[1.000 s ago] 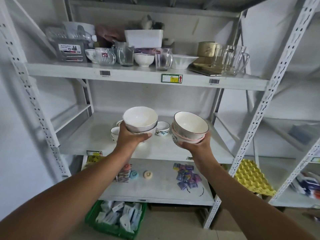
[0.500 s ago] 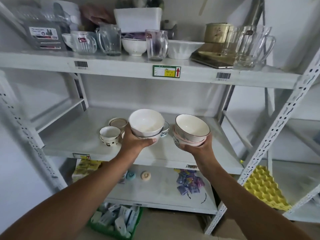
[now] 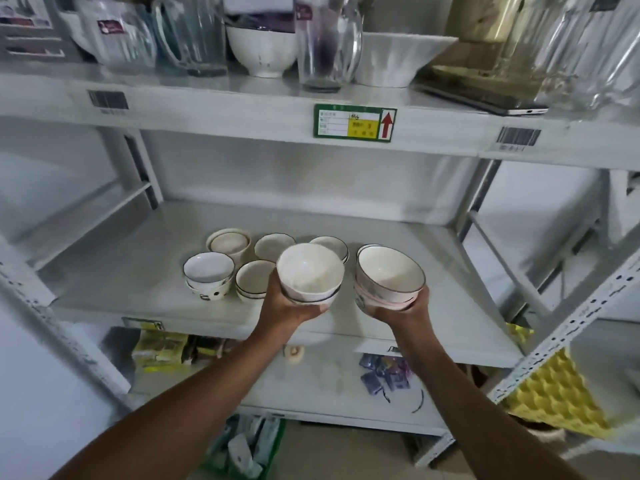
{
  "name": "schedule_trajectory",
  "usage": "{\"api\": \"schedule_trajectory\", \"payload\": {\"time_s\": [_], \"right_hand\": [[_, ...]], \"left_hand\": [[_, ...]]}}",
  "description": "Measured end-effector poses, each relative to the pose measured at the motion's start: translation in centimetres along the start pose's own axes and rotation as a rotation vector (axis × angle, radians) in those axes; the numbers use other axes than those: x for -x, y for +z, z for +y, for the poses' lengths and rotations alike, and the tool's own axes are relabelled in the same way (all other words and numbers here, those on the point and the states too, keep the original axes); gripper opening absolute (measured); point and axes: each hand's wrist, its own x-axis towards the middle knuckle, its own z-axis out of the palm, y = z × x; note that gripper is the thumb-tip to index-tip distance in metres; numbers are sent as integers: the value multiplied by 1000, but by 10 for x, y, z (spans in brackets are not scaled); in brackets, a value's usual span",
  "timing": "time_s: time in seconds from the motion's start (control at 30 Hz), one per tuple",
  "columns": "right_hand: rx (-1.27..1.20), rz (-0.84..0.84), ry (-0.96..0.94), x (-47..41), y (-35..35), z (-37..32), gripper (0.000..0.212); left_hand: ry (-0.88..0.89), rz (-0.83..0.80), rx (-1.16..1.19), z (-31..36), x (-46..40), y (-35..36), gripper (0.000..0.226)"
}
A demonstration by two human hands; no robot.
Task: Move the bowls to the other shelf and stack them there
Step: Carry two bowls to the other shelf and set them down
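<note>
Head view looks down on a white metal rack. The left hand (image 3: 289,308) cups a short stack of white bowls (image 3: 310,273) from beneath, fingers curled under the base and the thumb against the near wall. The right hand (image 3: 398,311) does the same with a second stack (image 3: 389,277), whose top bowl has a thin dark rim line and sits in a pinkish one. Both stacks hang just above the front half of the middle shelf (image 3: 138,271), near five more small bowls (image 3: 209,271) grouped on it toward the back and left.

Judging by the task, the step in hand is carrying these two stacks to their destination. To do it well, each stack should stay level so the nested bowls do not slide, and one should be set flat on the shelf before the other is lowered into it, rim centred over rim. Which shelf is the target cannot be told from this view.

The bowls look like glazed ceramic: smooth, hard, round and steep-walled, some with dark edging, one with black spots. That glaze is probably slippery and chips easily on contact. The shelf is flat painted metal, matte and slightly dusty. On the upper shelf (image 3: 242,112) stand glass jugs (image 3: 325,43) and larger white bowls, crowded close together.
</note>
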Motion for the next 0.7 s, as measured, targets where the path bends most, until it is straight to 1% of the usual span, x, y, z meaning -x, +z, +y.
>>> {"api": "schedule_trajectory", "payload": {"time_s": [0.1,0.2,0.27,0.33,0.43,0.57,0.7], "right_hand": [[0,41,14,-15,4,21,86],[-17,64,30,-28,4,40,84],[-18,78,45,-37,3,52,83],[22,80,49,-45,0,62,83],[100,85,34,-55,-4,73,86],[197,125,8,-66,-7,83,83],[273,63,-47,-77,-11,85,78]], "left_hand": [[-15,-14,-9,-30,-16,0,110],[-50,-20,-12,-53,-31,2,106],[-45,-55,-20,-66,-40,4,101],[-44,-81,-20,-82,-47,7,100],[-52,-54,-28,-98,-56,10,101],[-42,-43,-55,-115,-70,12,100],[-52,-55,-102,-122,-80,7,102]]}}
